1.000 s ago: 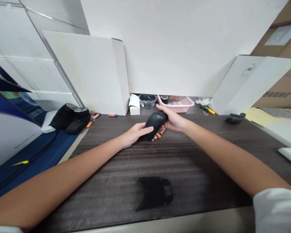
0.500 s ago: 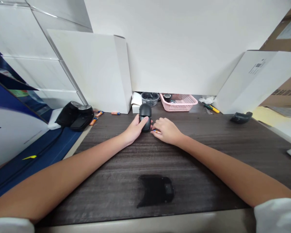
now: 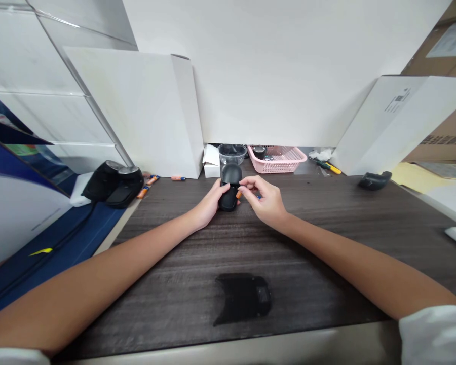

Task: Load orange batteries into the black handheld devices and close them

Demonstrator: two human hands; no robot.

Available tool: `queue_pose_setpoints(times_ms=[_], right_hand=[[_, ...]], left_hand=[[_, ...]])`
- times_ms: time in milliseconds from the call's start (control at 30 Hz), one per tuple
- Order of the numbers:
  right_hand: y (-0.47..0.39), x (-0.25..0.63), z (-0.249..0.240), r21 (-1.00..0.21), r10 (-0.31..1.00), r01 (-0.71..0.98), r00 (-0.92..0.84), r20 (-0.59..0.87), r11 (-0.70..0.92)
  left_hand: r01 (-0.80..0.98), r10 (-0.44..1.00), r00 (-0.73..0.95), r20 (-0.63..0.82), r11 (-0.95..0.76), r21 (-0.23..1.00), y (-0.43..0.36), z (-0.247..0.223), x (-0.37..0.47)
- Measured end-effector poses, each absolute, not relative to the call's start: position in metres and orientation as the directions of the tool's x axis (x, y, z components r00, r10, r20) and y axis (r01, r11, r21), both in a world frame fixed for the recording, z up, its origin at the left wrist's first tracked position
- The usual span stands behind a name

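A black computer mouse [image 3: 232, 174] stands tilted up in my left hand [image 3: 209, 205], which is closed around its left side and lower part. My right hand [image 3: 265, 200] is at the mouse's right side, thumb and index finger pinching an orange battery [image 3: 239, 194]. The battery is partly hidden by the fingers, and a bit of blue and orange shows under the palm. Nearer the table's front edge lies a thin black cover piece [image 3: 247, 296] with a notched left end.
Several orange batteries [image 3: 142, 192] lie at the left beside a black double-headed device [image 3: 116, 182]. Along the back are a white box [image 3: 212, 163], a clear bowl [image 3: 231, 153], a pink basket [image 3: 279, 165] and a yellow-green screwdriver [image 3: 330, 168]. A dark curved piece [image 3: 375, 181] lies right.
My right hand has lifted off the tabletop and turned, bringing the battery up against the mouse. My left thumb has shifted from the mouse's middle toward its left edge.
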State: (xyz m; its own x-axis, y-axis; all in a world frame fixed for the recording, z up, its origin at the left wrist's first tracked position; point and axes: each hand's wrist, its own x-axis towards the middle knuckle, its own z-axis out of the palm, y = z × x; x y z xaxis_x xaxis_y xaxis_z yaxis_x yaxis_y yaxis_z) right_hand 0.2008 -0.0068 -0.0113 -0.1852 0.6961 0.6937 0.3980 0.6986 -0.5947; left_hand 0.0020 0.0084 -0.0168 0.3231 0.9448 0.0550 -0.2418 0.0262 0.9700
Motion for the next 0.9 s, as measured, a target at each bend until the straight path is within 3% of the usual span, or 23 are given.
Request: queue_pose_setpoints(times_ms=[267,433,600,700,900], right_hand=[[-0.003,0.201,-0.013,-0.587,0.689,0.424,-0.135,0.712,0.69],[-0.001,0.197,-0.019,-0.535,0.664,0.439,-0.224,0.713,0.722],[0.005,0.208,-0.018,-0.65,0.727,0.335,-0.218,0.651,0.682],[0.016,0.226,-0.017,-0.651,0.766,0.419,-0.215,0.606,0.633],[0.022,0.251,-0.01,-0.514,0.774,0.579,-0.452,0.443,0.633]], left_hand=[[-0.264,0.924,0.371,0.088,0.015,0.964,0.006,-0.016,0.001],[-0.229,0.904,0.408,0.125,-0.032,0.973,0.004,-0.016,0.003],[-0.219,0.929,0.362,0.075,0.006,0.976,0.007,-0.013,0.0],[-0.268,0.95,0.311,0.011,0.077,0.96,0.01,-0.01,-0.003],[-0.34,0.964,0.255,-0.078,0.164,0.926,0.016,-0.009,-0.008]])
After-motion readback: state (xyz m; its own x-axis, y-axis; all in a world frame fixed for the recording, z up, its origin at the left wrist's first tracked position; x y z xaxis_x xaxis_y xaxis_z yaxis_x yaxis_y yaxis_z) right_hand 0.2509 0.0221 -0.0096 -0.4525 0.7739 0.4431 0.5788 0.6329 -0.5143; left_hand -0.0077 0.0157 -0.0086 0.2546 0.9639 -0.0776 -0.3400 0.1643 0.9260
